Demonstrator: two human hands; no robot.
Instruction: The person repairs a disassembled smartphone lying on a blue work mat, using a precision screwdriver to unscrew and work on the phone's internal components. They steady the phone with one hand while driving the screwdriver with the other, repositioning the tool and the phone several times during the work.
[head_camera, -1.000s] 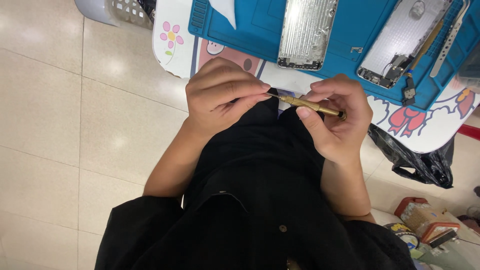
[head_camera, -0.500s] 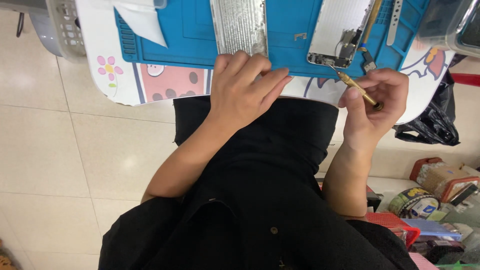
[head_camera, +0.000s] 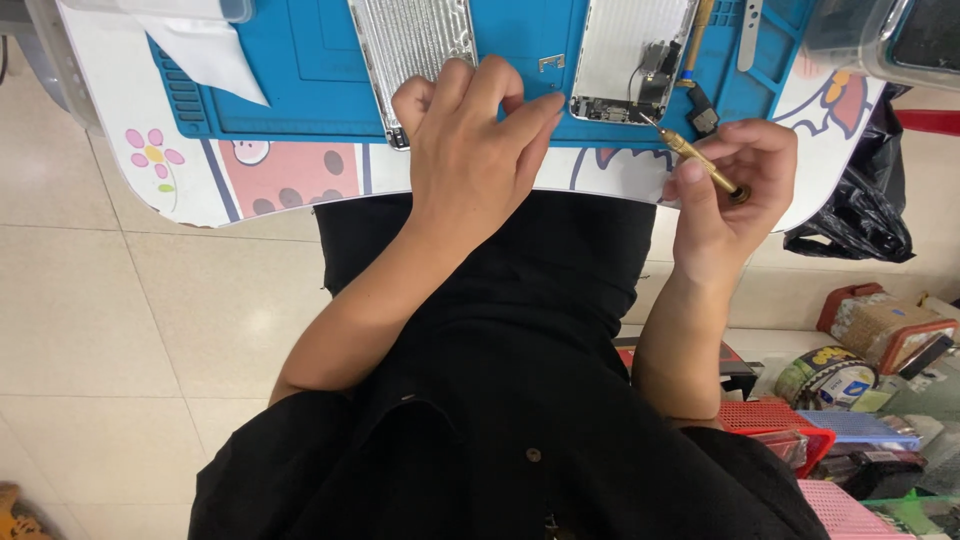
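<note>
Silver perforated metal phone plate (head_camera: 412, 45): top cut off by upper edge. Open silver phone housing (head_camera: 630, 55): likewise cut off. Brass-coloured screwdriver (head_camera: 700, 160): tip too small to tell. Left hand (head_camera: 475, 150): fingertips' contact unclear.

On the desk (head_camera: 300, 190): one blue work mat (head_camera: 300, 90), two silver phone housings (head_camera: 412, 40) (head_camera: 630, 50), one white tissue (head_camera: 210, 60). Two hands (head_camera: 480, 140) (head_camera: 735, 190), one brass screwdriver (head_camera: 700, 160), one more on the mat (head_camera: 700, 25). One black bag (head_camera: 850, 220)
</note>
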